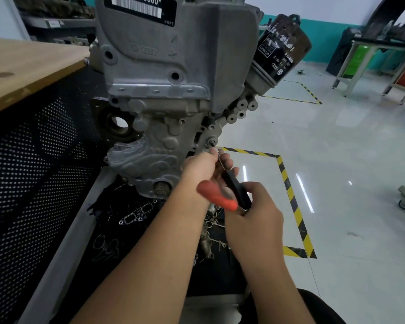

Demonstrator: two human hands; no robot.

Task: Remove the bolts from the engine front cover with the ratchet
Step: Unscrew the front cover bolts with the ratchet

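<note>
The ratchet (234, 189), black and orange handled, angles up to a bolt (212, 143) on the cover's (150, 146) right edge. The right hand (255, 213) grips the handle; the left hand (204, 167) curls round the shaft near the head. An oil filter (281, 47) juts upper right.

Your right hand (255, 213) grips the ratchet (234, 190) by its black-and-orange handle while your left hand (206, 167) steadies its tip at the engine front cover (164, 141).
</note>
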